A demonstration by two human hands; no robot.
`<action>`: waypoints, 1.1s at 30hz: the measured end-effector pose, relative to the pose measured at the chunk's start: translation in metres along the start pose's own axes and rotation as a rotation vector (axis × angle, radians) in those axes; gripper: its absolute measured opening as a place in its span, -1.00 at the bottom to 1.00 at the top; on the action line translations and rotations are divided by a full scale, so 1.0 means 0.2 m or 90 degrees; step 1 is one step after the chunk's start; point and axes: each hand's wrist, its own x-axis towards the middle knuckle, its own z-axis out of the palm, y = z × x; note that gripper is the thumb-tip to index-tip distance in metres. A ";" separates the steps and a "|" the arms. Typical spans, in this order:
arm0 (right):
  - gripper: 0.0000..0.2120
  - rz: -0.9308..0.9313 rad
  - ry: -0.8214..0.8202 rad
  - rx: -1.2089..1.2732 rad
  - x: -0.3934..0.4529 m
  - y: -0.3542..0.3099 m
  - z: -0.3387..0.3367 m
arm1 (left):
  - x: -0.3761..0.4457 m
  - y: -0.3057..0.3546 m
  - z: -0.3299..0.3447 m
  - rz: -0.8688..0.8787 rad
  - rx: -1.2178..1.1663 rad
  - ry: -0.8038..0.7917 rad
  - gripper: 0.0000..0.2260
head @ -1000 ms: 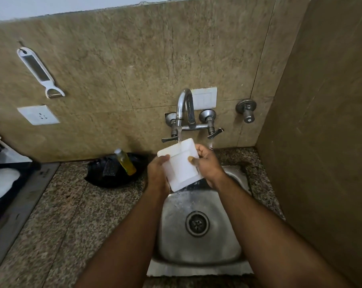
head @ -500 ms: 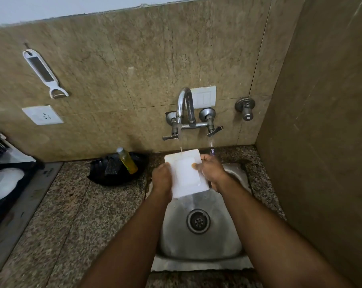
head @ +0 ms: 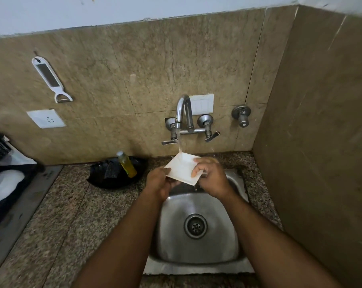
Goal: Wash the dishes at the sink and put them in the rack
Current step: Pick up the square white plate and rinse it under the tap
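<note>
A white square plate (head: 181,168) is held nearly flat over the back of the steel sink (head: 198,246), under the stream from the tap (head: 183,113). My left hand (head: 159,182) grips its left edge. On the right edge my right hand (head: 209,175) holds it, fingers curled over the top. Water lands on the plate's far part. The dish rack (head: 1,183) stands at the far left with a white bowl (head: 1,185) in it.
A black dish (head: 118,170) with a yellow soap bottle (head: 127,164) and a dark sponge sits on the granite counter left of the sink. A peeler (head: 51,80) and a socket (head: 46,118) are on the back wall. A tiled side wall closes the right.
The plate has tipped from nearly upright to almost flat under the stream, and my right hand's fingers have moved over its top.
</note>
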 end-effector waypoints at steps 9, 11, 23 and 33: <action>-0.46 0.331 0.001 0.317 0.08 -0.11 -0.05 | -0.02 -0.08 -0.08 0.047 0.005 -0.006 -0.67; -0.45 0.341 -0.002 0.366 0.11 -0.11 -0.05 | -0.03 -0.08 -0.11 0.057 -0.006 -0.010 -0.67; -0.29 0.339 0.050 0.270 0.42 -0.26 -0.21 | -0.01 -0.07 -0.09 0.129 -0.008 0.002 -0.63; -0.65 0.236 -0.074 0.019 0.13 -0.15 -0.12 | -0.02 -0.09 -0.13 0.212 0.054 -0.111 -0.72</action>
